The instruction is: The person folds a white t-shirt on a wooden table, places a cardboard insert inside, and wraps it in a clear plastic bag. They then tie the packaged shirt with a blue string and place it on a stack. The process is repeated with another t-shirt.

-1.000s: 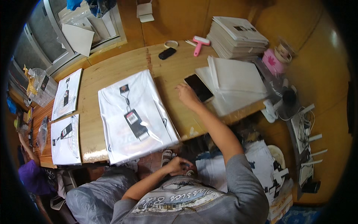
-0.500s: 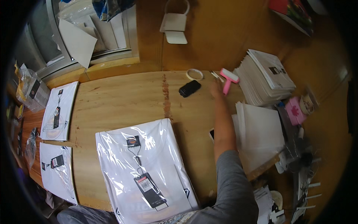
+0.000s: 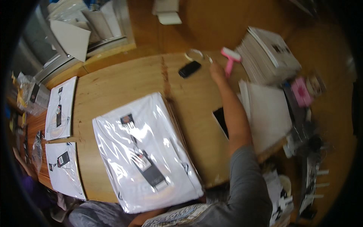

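Note:
My right hand (image 3: 216, 71) is stretched out over the far side of the table, its fingers closed on a slim light-coloured tool (image 3: 210, 59) too small and blurred to name. Beside it lie a black phone-like object (image 3: 190, 69), a roll of tape (image 3: 193, 55) and a pink-handled lint roller (image 3: 230, 62). Nearer to me is a stack of folded white shirts (image 3: 151, 132) in clear plastic bags, a dark hang tag on the top one. Part of my left forearm (image 3: 145, 218) shows under the stack's near edge; the left hand is hidden.
Two bagged white shirts (image 3: 60, 109) lie at the left. To the right stand a pile of pale sheets (image 3: 261, 64), more white sheets (image 3: 264, 117) and a pink box (image 3: 301, 92). A dark flat device (image 3: 220, 118) lies by my right forearm. Another person's arm (image 3: 24, 163) shows far left.
The stack of shirts now sits further up the view and its near edge is lifted over my left forearm. My right hand has closed on the slim tool. An arm has appeared far left.

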`<action>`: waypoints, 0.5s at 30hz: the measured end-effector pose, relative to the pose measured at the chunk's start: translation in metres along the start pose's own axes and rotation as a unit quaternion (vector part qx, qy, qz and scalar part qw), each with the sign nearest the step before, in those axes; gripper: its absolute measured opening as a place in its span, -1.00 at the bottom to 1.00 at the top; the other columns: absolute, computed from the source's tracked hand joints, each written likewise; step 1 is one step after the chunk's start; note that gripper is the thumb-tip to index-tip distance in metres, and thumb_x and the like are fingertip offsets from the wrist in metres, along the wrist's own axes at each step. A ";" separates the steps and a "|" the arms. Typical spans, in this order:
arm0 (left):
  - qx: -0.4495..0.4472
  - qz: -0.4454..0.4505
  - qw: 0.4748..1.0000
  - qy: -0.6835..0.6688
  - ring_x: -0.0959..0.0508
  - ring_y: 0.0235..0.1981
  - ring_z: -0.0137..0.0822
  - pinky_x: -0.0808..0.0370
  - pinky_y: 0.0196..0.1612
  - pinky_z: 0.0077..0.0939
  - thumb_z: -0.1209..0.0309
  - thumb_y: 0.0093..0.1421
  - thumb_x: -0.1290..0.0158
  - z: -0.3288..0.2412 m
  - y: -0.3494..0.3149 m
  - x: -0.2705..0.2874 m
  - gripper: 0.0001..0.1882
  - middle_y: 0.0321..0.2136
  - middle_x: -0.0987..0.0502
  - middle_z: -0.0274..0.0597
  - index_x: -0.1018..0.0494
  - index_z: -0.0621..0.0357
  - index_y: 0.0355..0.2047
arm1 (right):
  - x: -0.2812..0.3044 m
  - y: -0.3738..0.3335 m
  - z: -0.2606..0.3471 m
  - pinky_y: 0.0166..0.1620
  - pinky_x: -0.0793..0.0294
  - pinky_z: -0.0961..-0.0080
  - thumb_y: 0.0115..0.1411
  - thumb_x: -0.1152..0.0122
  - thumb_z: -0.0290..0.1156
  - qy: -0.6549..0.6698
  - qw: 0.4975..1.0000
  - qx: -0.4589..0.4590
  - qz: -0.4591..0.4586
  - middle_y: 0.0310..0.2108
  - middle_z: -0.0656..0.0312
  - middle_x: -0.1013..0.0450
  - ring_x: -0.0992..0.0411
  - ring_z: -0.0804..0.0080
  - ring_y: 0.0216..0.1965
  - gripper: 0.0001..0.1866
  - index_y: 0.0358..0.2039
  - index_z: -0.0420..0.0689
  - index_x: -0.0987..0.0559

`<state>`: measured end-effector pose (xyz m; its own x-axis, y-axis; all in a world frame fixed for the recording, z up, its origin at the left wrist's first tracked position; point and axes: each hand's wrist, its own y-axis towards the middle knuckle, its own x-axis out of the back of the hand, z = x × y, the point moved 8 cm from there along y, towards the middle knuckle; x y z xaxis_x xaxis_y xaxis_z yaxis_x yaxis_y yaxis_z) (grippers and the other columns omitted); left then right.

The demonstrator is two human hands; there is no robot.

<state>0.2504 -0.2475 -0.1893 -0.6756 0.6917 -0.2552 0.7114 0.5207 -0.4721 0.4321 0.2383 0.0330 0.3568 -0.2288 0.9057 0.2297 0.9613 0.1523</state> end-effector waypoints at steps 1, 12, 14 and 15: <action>-0.014 0.002 1.000 0.009 -0.38 -0.32 -0.49 -0.37 -0.28 -0.63 0.63 -0.09 -0.05 -0.006 -0.005 -0.007 -0.67 -0.30 -0.42 -0.27 -0.37 0.19 -0.24 | 0.017 -0.024 0.019 -0.22 -0.33 0.22 0.04 0.20 -0.46 0.001 0.998 0.065 -0.002 -0.36 -0.10 -0.38 -0.36 0.02 -0.29 -0.71 -0.19 -0.24 -0.32; -0.189 0.102 0.967 0.140 -0.36 -0.44 -0.59 -0.35 -0.33 -0.66 0.64 -0.13 -0.06 -0.155 0.002 -0.163 -0.62 -0.31 -0.47 -0.32 -0.42 0.08 -0.23 | 0.170 -0.493 -0.165 -0.72 -0.10 0.77 0.08 0.00 -0.40 0.605 0.749 -0.219 0.161 -0.68 0.39 -0.23 -0.13 0.72 -0.75 -0.82 -0.32 -0.20 -0.38; -0.231 0.109 0.952 0.169 -0.34 -0.48 -0.60 -0.32 -0.41 -0.70 0.64 -0.15 -0.08 -0.187 0.002 -0.191 -0.59 -0.37 -0.44 -0.36 -0.40 0.08 -0.21 | 0.173 -0.558 -0.182 -0.73 -0.09 0.82 0.07 0.01 -0.42 0.611 0.722 -0.261 0.195 -0.66 0.36 -0.24 -0.12 0.73 -0.77 -0.79 -0.26 -0.19 -0.38; -0.286 0.098 0.938 0.167 -0.34 -0.60 -0.56 -0.30 -0.50 -0.64 0.63 -0.17 -0.09 -0.208 -0.004 -0.206 -0.59 -0.45 -0.40 -0.28 -0.40 0.10 -0.22 | 0.177 -0.583 -0.184 -0.75 -0.03 0.85 0.09 0.03 -0.42 0.614 0.711 -0.284 0.191 -0.70 0.37 -0.21 -0.09 0.76 -0.78 -0.79 -0.26 -0.22 -0.39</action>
<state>0.4267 -0.2878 0.0408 -0.4903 0.8709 0.0334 0.8678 0.4842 0.1117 0.5277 -0.3903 0.0317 0.9328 -0.2646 -0.2446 0.1073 0.8521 -0.5123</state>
